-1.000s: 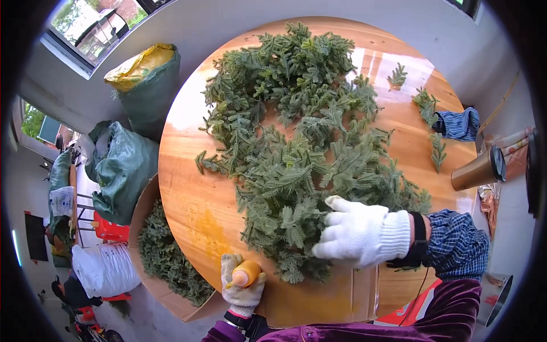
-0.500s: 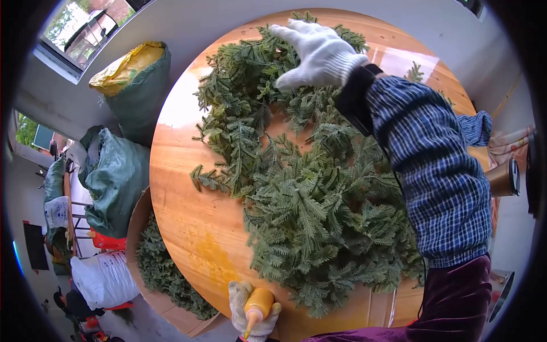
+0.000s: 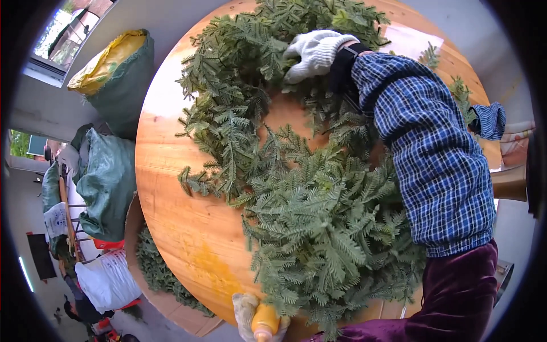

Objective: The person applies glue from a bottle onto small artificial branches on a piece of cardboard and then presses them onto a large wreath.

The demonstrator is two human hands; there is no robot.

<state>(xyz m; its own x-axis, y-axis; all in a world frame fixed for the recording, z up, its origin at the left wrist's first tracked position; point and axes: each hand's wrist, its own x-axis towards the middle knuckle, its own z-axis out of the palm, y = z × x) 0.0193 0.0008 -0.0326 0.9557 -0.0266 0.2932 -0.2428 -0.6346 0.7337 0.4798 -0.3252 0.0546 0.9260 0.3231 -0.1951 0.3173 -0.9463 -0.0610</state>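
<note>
1. Table (image 3: 165, 165): round, wooden, glossy, fills most of the view; yellow stain (image 3: 213, 271) on its near left part.
2. Fir (image 3: 325, 222): green branches heaped across the middle of the table; the far part curves around a bare patch of wood, the near part is a dense mound.
3. Right sleeve (image 3: 439, 159): blue check, reaches over the right side of the fir.
4. Box (image 3: 171, 315): cardboard, beside the table's left edge, more greenery (image 3: 162, 273) inside.
5. Green sack (image 3: 108, 182): left of the table; yellow-lined sack (image 3: 122, 85) farther back, white sack (image 3: 108, 279) nearer.
6. Right hand (image 3: 313, 56): white glove, in the far part of the fir; thumb and fingers apart, tips among needles (can't tell if they clamp a branch).
7. Left hand (image 3: 246, 314): gloved, by the table's near edge, fingers wrapped around the bottle, partly cut off by the lower edge.
8. Bottle (image 3: 266, 322): orange-yellow, in the left hand, pale nozzle end toward the lower edge.
9. Cloth (image 3: 489, 121): blue, at the table's right edge.
10. Sprig (image 3: 429, 56): loose, far right of the table.
</note>
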